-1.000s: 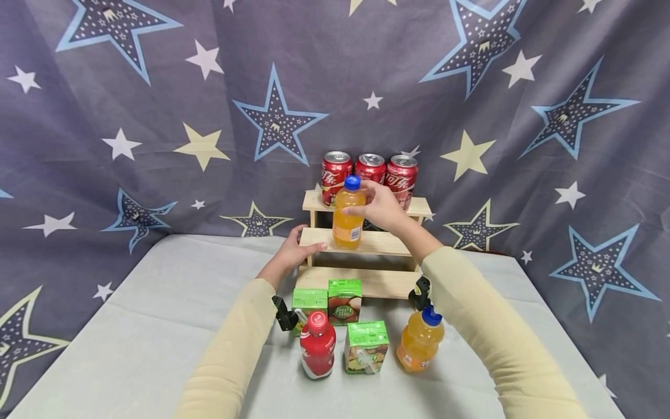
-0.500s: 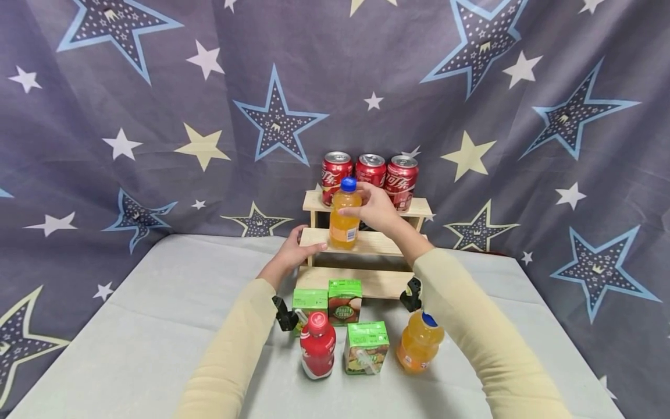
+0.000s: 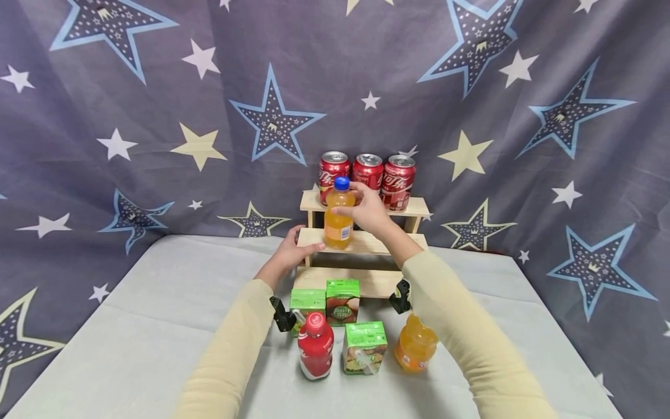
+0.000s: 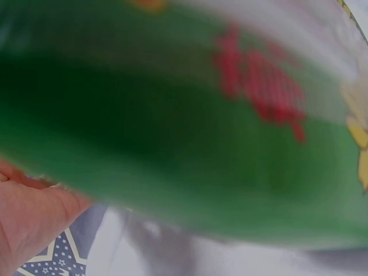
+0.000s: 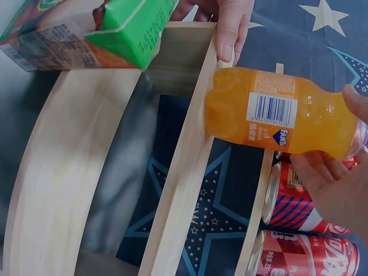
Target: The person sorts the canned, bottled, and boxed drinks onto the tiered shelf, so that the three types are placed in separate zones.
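Orange btl [image 3: 335, 224]: clear plastic, orange drink inside, blue cap [image 3: 342, 183] on, rounded shoulders.
Wrap: paler orange band w/ white barcode patch [image 5: 272, 110] & small dark-blue logo.
R hand [image 3: 369, 210]: clamped on orange btl just under the cap, thumb across near side, fingers round far side.
Btl vs R hand: on the hand's L side, abt upright, lower body & base below the grip.
Btl spot: at middle tier [image 3: 387, 244] of wooden rack, L of centre; can't tell if base fully rests on it.
L hand [image 3: 289, 251]: clamped on L end of middle tier, thumb on top, well below btl cap & near btl base.
Behind: 3 red cans [image 3: 399, 183] on top tier [image 3: 419, 206].
Front: green-topped juice boxes [image 3: 364, 348], red btl [image 3: 316, 346], 2nd orange btl [image 3: 416, 343].
L wrist cam: mostly blurred green surface [image 4: 172, 132], v. close, red lettering.
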`<state>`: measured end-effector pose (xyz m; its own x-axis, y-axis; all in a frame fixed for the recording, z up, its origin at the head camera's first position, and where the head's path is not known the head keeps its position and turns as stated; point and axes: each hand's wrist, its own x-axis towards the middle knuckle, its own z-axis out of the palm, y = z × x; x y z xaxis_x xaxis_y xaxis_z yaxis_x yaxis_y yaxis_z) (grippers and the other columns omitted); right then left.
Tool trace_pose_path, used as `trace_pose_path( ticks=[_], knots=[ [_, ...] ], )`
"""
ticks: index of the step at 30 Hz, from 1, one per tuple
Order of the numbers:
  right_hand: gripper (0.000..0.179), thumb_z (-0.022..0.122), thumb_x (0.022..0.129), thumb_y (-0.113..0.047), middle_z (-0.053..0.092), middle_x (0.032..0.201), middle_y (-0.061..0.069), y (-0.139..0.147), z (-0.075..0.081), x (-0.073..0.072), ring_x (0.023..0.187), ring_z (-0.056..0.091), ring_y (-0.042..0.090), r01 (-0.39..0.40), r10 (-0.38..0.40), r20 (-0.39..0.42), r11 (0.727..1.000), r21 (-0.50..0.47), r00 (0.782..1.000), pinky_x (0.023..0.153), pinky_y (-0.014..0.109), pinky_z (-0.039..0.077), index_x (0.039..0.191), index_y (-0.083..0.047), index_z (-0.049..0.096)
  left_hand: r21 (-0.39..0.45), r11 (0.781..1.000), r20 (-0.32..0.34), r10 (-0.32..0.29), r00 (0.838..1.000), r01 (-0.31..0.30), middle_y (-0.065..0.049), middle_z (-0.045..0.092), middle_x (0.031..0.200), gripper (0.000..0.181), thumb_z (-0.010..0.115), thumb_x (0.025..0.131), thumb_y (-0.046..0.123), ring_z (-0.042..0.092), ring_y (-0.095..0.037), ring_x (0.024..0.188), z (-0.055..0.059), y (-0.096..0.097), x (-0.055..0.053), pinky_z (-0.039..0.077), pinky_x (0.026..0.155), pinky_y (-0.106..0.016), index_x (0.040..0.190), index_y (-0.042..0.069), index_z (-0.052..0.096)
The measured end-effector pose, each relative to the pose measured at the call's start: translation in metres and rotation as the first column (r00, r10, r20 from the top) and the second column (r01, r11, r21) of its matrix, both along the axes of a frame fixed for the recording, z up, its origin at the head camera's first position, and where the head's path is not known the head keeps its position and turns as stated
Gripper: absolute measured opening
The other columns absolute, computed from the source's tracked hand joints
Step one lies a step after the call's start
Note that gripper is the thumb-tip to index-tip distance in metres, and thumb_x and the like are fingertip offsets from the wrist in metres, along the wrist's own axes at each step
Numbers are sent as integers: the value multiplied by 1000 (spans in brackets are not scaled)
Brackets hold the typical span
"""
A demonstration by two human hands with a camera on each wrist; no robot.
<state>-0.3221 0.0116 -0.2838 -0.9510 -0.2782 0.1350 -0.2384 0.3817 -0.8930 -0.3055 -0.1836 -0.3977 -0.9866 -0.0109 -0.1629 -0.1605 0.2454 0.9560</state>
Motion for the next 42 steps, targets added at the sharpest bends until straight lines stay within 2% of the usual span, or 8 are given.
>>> trace_pose_path(
  ticks=[12,21,29,35,42],
  knots=[
    [69,75,79,-17,53,122,14,-4,-1,-1,113,53,29,21,-21,0,999,-30,1000,97,42,47,139,-10,41,-12,1000,-19,7,1000,-7,-22,36,141,94,73,81,28,50,-35,120,-3,0,-1,44,99,-47,149,13,11],
    [73,76,79,-21,52,125,13,2,1,-1,115,52,27,-19,19,-2,1000,-6,1000,99,42,46,141,-14,39,-11,1000,-12,13,1000,-13,-22,37,141,93,74,80,28,49,-36,121,-3,1,-1,45,98,-48,149,14,13],
    [65,77,77,-21,53,123,12,14,8,1,113,52,26,-19,19,-31,1000,-6,999,96,41,48,134,-15,47,-23,1000,-17,14,1000,-14,-22,35,142,94,73,81,30,48,-35,122,-3,0,-3,43,101,-47,149,15,11],
    [57,75,79,-27,57,122,14,24,12,6,108,56,28,-2,2,-4,1000,29,1000,91,41,51,129,-15,51,-28,1000,-18,13,1000,-14,-21,35,143,94,74,80,28,48,-35,122,-1,0,0,42,103,-46,149,15,12],
    [52,74,80,-30,58,117,13,36,14,12,100,60,29,-32,30,30,998,60,999,85,40,54,125,-13,54,-26,1000,-11,12,1000,-12,-22,35,143,94,74,80,29,48,-35,123,-1,1,1,42,102,-47,149,15,12]
  ],
)
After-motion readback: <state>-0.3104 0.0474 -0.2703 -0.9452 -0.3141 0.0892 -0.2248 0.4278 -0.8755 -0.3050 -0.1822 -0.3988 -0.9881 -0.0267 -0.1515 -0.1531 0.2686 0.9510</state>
